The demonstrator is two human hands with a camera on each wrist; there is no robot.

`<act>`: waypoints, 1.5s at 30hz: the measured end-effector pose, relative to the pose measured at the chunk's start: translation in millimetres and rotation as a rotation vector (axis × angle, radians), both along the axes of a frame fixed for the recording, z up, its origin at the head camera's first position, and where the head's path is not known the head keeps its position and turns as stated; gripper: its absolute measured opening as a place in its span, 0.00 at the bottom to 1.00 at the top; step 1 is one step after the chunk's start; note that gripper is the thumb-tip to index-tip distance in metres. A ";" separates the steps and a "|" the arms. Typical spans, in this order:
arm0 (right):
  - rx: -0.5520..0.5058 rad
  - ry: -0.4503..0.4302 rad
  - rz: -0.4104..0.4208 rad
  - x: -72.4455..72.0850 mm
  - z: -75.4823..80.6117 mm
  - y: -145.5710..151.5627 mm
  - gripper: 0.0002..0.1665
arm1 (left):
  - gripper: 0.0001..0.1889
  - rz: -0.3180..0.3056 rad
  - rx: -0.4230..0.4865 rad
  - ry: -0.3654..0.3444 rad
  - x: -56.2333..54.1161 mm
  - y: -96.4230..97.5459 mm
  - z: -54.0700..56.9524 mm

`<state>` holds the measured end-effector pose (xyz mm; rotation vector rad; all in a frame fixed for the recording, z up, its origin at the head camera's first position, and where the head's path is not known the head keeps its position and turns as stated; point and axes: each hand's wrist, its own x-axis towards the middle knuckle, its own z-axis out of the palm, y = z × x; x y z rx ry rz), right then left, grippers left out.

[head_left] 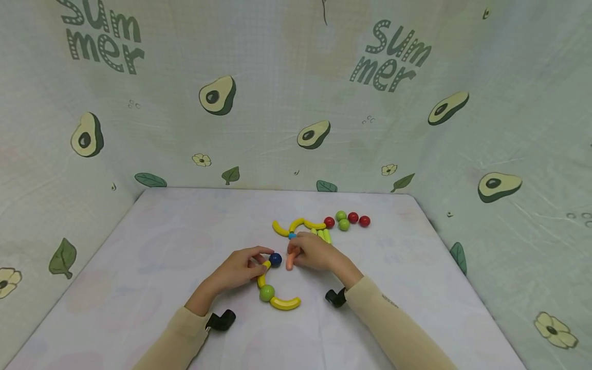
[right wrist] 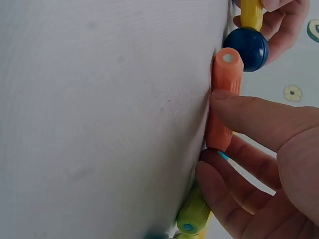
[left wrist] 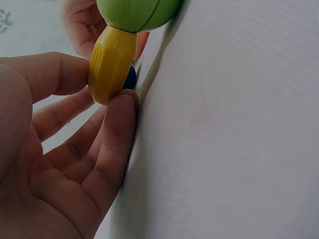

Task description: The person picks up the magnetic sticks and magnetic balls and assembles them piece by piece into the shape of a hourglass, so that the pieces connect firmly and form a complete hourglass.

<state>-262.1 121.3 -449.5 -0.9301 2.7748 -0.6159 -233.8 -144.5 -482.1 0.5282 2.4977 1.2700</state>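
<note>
Pale avocado-print cloth (head_left: pixel 263 149) backs a white table (head_left: pixel 115 272). Centre of the frame: a chain of blue ball (head_left: pixel 275 259), upper yellow rod (left wrist: pixel 112 67), green ball (head_left: pixel 266 293) and lower yellow rod (head_left: pixel 285 304).

Left hand (head_left: pixel 238 268): narrow pinch on the upper yellow rod, a fingertip at the blue ball. Right hand (head_left: pixel 314 251): narrow grip on the orange rod (head_left: pixel 290 262), thumb along its side; contact of the remaining fingers cannot be told. Orange rod lies just right of the blue ball, apart from it in the head view.

Right of upper centre: 3 curved yellow rods (head_left: pixel 296 224), 3 red balls (head_left: pixel 353 217), 2 loose green balls (head_left: pixel 344 224), 3 lime rods (head_left: pixel 327 236), 1 light-blue piece (head_left: pixel 292 236) — type unclear, partly covered.

Risks (judged): orange rod's end near the blue ball shows a pale spot; if magnetic, it may snap on crooked or push the ball away. A slack left pinch could let the chain pivot at the green ball. Right knuckles sit near the lime rods — a wide swing might scatter them and start the red balls rolling.
</note>
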 end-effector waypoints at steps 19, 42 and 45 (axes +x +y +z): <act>-0.075 -0.027 -0.088 17.5 -4.2 10.2 0.07 | 0.21 -0.001 -0.010 0.004 0.9 -0.4 -0.4; -0.213 0.040 -0.302 24.7 -11.7 1.9 0.09 | 0.21 -0.004 -0.020 0.008 1.8 0.8 1.4; -0.211 0.039 -0.290 24.5 -12.2 1.5 0.09 | 0.21 -0.005 -0.016 0.002 2.2 0.1 1.9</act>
